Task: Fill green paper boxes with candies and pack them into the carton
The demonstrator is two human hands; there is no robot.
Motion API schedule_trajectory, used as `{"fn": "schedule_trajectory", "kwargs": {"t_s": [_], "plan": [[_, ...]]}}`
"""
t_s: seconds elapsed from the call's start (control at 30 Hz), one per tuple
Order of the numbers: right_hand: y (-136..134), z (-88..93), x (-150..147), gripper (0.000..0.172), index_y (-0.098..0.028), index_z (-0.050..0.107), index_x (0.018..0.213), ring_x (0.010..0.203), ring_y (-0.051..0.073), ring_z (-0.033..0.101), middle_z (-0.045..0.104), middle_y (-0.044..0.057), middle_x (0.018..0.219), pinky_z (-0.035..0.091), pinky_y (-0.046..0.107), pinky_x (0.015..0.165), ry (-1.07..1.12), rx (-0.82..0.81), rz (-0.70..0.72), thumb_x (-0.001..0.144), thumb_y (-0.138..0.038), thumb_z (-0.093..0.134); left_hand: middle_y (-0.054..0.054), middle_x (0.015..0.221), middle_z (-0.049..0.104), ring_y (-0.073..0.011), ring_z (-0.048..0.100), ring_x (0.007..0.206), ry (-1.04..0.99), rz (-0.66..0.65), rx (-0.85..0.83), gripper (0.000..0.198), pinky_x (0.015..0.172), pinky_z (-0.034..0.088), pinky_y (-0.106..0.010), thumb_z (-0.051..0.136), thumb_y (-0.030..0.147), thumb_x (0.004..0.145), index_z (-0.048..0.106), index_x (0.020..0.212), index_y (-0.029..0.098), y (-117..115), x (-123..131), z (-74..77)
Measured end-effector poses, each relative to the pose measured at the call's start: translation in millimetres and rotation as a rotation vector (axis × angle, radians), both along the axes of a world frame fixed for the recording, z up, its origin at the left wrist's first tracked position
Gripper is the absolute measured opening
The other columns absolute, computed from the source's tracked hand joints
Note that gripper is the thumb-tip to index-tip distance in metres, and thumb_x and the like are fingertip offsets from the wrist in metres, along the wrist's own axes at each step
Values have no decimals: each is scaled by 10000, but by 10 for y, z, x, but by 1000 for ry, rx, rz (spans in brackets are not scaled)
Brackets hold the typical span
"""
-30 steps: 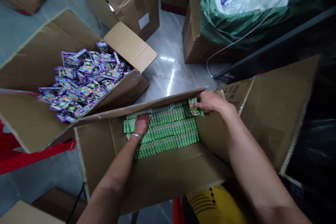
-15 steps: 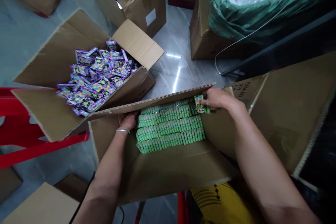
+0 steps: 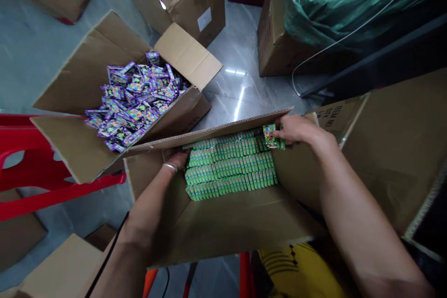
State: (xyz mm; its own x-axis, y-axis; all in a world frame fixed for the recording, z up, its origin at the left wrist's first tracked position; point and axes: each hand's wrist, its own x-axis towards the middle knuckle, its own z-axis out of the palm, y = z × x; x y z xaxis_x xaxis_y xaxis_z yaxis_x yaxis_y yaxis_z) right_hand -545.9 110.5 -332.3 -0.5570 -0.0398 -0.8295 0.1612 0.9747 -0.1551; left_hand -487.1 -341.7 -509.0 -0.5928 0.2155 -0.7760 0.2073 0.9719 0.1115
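Observation:
An open cardboard box (image 3: 237, 228) holds several rows of green packets (image 3: 230, 167) standing on edge. At the box's far right corner, my right hand (image 3: 291, 129) is closed on a few green packets (image 3: 270, 136), one of them facing up. Down inside the left end, my left hand (image 3: 179, 160), with a bracelet at the wrist, lies beside the left ends of the rows; its fingertips are hidden against the packets and the box wall.
Another open box (image 3: 70, 72) with loose purple packets (image 3: 136, 98) stands at the upper left, by a red plastic stool (image 3: 63, 195). A green bag-lined bin (image 3: 307, 23) with a bottle is at the upper right.
The whole view has shifted slightly, so the boxes appear a little further right. Both hands keep nearly the same places in the box, the right one still with packets.

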Motion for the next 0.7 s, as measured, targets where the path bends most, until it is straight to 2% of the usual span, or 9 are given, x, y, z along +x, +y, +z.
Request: {"fn": "schedule_trajectory", "kwargs": {"t_s": [0.17, 0.3, 0.4, 0.5, 0.6, 0.7], "plan": [[15, -21, 7, 370, -160, 648, 1061, 506, 161, 644, 675, 21, 589, 448, 252, 536, 1, -13, -11, 829, -446, 612, -210, 1318, 553, -301, 554, 1201, 4, -5, -63, 605, 974, 460, -454, 581, 317, 889, 392, 1434, 135, 47, 12, 24], [30, -47, 6, 388, -144, 657, 1066, 528, 170, 646, 659, 24, 554, 445, 256, 561, 13, 3, 17, 830, -447, 601, -230, 1398, 466, -312, 449, 1294, 73, -7, -85, 624, 1029, 418, -463, 515, 119, 849, 349, 1451, 142, 78, 139, 52], [35, -67, 7, 415, -140, 638, 1120, 528, 167, 646, 661, 19, 559, 449, 254, 569, 1, -7, 5, 834, -437, 601, -238, 1386, 469, -310, 435, 1301, 88, -2, -106, 695, 1012, 435, -444, 457, 23, 794, 318, 1465, 140, 97, 218, 54], [37, -82, 13, 414, -151, 636, 1119, 506, 161, 639, 661, 14, 571, 449, 254, 557, -3, -20, -16, 833, -448, 602, -238, 1363, 489, -314, 479, 1262, 83, 12, -123, 735, 968, 468, -434, 455, 14, 763, 307, 1471, 143, 105, 209, 36], [39, -87, 19, 414, -153, 639, 1103, 493, 160, 632, 656, 14, 569, 450, 259, 547, 4, -25, -25, 826, -459, 606, -207, 1419, 456, -307, 458, 1293, 105, 13, -97, 718, 1024, 425, -445, 443, 27, 777, 327, 1469, 179, 110, 163, 20], [41, -81, 22, 419, -152, 629, 1116, 489, 159, 630, 647, 5, 557, 448, 259, 535, 9, -28, -38, 822, -450, 615, -140, 1468, 438, -269, 440, 1324, 111, -5, -17, 701, 1084, 373, -407, 431, 24, 793, 361, 1462, 220, 132, 193, 14]]}}
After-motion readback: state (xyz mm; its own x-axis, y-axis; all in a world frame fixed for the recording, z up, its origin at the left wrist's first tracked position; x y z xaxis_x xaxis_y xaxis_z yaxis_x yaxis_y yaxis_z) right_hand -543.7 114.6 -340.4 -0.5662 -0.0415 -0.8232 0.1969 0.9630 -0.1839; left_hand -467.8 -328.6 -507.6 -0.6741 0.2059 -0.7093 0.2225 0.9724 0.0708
